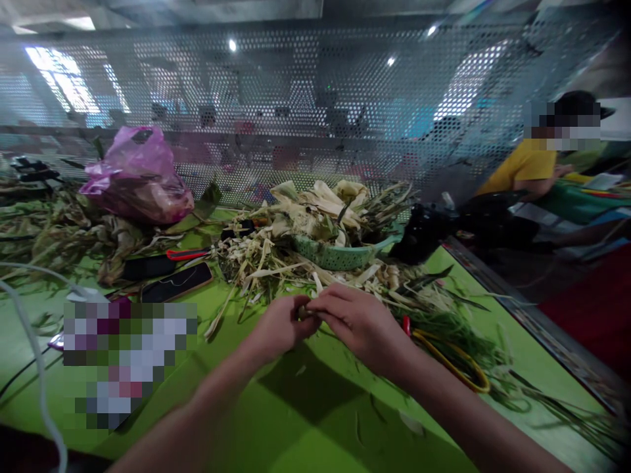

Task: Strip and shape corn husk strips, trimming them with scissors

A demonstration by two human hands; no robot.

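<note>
My left hand [282, 326] and my right hand [355, 320] meet above the green table [276, 420], fingers pinched together on a small pale plant piece [304, 311] held between them. Most of that piece is hidden by the fingers. Just beyond my hands lies a heap of pale husks and green stalks [276, 256]. A green plastic basket [345, 256] heaped with husks stands behind the heap.
Scissors with yellow handles [451, 358] lie right of my right hand among green stalks. A phone [177, 282], a red-handled tool [187, 254] and a pink plastic bag [138, 177] are at the left. A perforated metal screen [315, 98] backs the table. A person in yellow [527, 164] sits at right.
</note>
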